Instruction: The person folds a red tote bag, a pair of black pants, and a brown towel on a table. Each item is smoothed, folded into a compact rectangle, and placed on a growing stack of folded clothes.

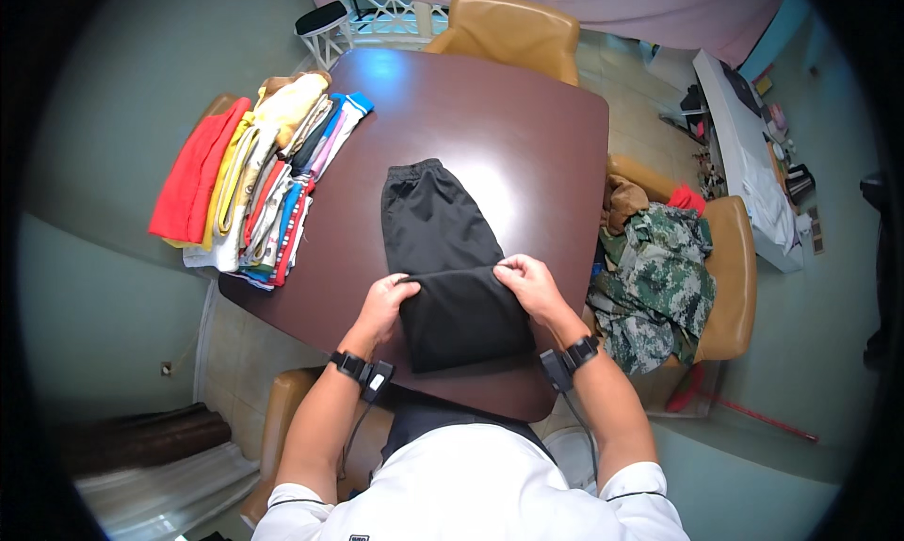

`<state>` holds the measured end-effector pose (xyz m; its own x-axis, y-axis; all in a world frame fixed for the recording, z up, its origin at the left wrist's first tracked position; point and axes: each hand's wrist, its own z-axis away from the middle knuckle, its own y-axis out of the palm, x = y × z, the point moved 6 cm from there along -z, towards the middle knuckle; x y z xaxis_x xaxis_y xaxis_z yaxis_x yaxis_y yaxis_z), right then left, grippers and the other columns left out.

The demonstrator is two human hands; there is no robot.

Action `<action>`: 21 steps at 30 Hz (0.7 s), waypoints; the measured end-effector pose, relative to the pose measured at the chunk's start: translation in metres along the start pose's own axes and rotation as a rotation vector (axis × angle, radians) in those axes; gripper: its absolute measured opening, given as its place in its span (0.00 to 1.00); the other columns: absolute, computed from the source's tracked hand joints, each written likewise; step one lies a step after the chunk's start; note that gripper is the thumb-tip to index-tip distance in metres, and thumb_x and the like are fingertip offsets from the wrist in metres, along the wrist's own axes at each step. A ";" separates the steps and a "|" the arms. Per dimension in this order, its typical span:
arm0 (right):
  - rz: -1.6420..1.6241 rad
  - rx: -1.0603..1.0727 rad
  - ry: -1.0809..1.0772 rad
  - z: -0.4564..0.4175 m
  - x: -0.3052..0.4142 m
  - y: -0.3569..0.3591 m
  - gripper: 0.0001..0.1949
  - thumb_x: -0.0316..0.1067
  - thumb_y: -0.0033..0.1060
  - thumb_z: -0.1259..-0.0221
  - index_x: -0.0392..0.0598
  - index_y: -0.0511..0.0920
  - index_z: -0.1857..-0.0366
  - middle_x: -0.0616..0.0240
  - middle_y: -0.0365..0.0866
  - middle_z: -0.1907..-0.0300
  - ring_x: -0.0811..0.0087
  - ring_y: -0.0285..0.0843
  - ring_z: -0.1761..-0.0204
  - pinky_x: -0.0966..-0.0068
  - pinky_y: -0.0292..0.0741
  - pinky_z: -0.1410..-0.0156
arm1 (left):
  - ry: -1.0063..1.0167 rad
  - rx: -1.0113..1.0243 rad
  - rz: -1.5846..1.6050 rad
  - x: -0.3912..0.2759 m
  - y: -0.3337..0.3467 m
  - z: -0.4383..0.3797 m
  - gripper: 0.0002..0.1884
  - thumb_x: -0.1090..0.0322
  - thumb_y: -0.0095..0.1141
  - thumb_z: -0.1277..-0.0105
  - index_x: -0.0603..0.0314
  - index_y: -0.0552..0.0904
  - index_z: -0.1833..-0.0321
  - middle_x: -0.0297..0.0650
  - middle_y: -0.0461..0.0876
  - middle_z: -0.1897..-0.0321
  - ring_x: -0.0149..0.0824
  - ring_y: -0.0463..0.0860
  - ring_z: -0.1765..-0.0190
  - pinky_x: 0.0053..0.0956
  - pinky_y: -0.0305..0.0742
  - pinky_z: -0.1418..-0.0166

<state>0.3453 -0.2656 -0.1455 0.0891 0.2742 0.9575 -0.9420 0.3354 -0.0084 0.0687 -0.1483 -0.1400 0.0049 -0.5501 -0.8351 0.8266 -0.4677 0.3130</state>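
Black trousers (441, 220) with a gathered elastic waistband lie lengthwise on the dark brown table (452, 103), waistband away from me. Their lower part is doubled back over the legs, with the fold near the table's front edge. My left hand (387, 301) pinches the left corner of the turned-up end between thumb and fingers. At the right corner of that same end, my right hand (531, 283) grips the cloth in a like pinch. Between the two hands the edge runs nearly straight. The fingers beneath the cloth are partly hidden.
Tall stacks of folded clothes (261, 181) stand along the table's left side. To the right, a tan chair (731, 280) bears a heap of camouflage clothing (657, 280). Another tan chair (515, 29) is at the far edge. Each wrist wears a strapped device with a cable.
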 end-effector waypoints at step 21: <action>0.165 0.004 0.238 -0.046 -0.073 0.021 0.19 0.27 0.75 0.29 0.32 0.81 0.39 0.59 0.91 0.52 0.73 0.88 0.54 0.71 0.86 0.46 | 0.016 -0.293 -0.402 0.056 -0.048 -0.064 0.21 0.71 0.71 0.31 0.72 0.83 0.38 0.50 0.91 0.46 0.43 0.90 0.44 0.40 0.86 0.38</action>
<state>0.3344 -0.2369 -0.2290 0.0075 0.5290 0.8486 -0.9512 0.2655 -0.1572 0.0655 -0.1127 -0.2301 -0.3396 -0.3545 -0.8712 0.8885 -0.4249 -0.1734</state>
